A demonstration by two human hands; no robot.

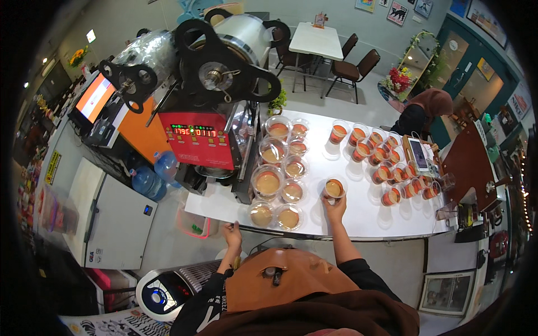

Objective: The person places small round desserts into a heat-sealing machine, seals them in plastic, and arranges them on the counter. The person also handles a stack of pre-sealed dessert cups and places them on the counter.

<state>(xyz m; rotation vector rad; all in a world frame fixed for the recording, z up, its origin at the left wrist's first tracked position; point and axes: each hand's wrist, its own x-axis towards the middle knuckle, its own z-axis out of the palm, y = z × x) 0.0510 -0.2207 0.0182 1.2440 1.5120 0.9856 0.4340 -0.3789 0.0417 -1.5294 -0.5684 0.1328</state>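
Observation:
My right hand (334, 208) is wrapped round a clear plastic cup (334, 189) of light brown drink, at the middle of the white table (314, 215) near its front edge. My left hand (232, 235) is beside the table's front edge, below the red cup sealing machine (197, 140). Its fingers look loosely bent with the tips apart, and nothing shows in them. Between the machine and my right hand stand two rows of filled clear cups (267, 182), several of them brown with an orange-red layer. More filled cups (390, 195) are grouped at the table's right.
Film rolls with black holders (216, 78) top the machine. A tablet (418, 154) on a stand is behind the right cups, with a person (426, 109) beyond it. Below left are a white chest (120, 215), blue water jugs (147, 185) and a tower fan (162, 294).

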